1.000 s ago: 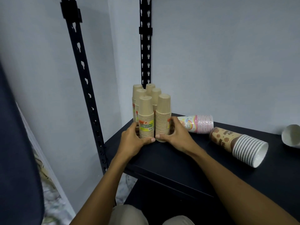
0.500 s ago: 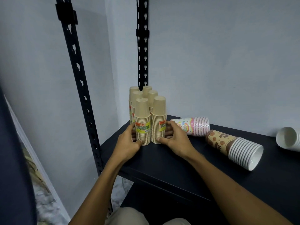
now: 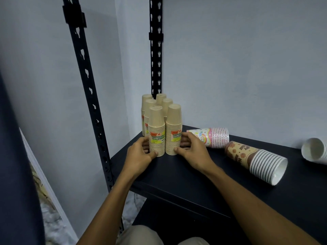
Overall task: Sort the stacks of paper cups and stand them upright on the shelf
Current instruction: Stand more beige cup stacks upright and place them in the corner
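Both hands curled round the front two kraft stacks (image 3: 164, 131), left hand (image 3: 139, 152) and right hand (image 3: 192, 150) squeezing them upright into the shelf (image 3: 194, 175) corner, probably to tidy the cluster; patterned stacks (image 3: 254, 159) lay sideways nearby.

Both forearms are bare from the lower edge of the picture up to the wrists, with no sleeve, watch, band or ring showing on either. The left hand (image 3: 139, 152) and the right hand (image 3: 192, 150) are also bare, without gloves. Short, trimmed nails show on the thumbs. At the bottom edge, between the two forearms, a pair of knees or thighs shows in light khaki-beige cloth, plain and without any pattern, seam detail or marking that can be made out.
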The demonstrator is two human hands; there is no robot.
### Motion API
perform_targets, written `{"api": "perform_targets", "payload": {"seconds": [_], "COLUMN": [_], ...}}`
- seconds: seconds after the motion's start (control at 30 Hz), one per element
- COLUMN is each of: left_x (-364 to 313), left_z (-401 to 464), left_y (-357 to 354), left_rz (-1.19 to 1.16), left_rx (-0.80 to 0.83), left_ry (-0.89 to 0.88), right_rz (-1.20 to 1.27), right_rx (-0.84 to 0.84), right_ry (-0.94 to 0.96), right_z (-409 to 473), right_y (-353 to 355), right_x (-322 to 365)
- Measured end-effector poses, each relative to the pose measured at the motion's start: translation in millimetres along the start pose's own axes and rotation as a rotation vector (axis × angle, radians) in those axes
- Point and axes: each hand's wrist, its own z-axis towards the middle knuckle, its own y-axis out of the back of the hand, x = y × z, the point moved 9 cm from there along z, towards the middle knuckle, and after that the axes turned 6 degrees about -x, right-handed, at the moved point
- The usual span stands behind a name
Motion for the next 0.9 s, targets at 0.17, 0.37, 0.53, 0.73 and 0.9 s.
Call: {"api": "perform_targets", "payload": {"seconds": [0.17, 0.37, 0.53, 0.73, 0.9], "left_x": [0.3, 0.9, 0.8, -2.2, -0.6], "left_z": [-1.0, -0.4, -0.6, -0.9, 0.5], "left_y": [2.9, 5.4, 4.9, 4.1, 5.1], "left_rz": [0.011, 0.014, 0.025, 0.019, 0.034], "left_rx": [-0.024, -0.054, -0.05, -0.043, -0.05], "left_ry": [0.007, 0.018, 0.009, 0.001, 0.004], "right_rz": [0.016, -0.025, -0.034, -0.079, -0.094], "right_rx": [-0.009, -0.006, -0.015, -0.025, -0.03], "right_ry": [-0.004, 0.001, 0.011, 0.023, 0.025], "right_z": [0.0, 0.3, -0.3, 0.6, 0.9], "right_y": [0.0, 0.2, 1.6, 2.5, 3.2], "right_x": [-0.9, -1.9, -1.2, -0.3, -0.7]}}
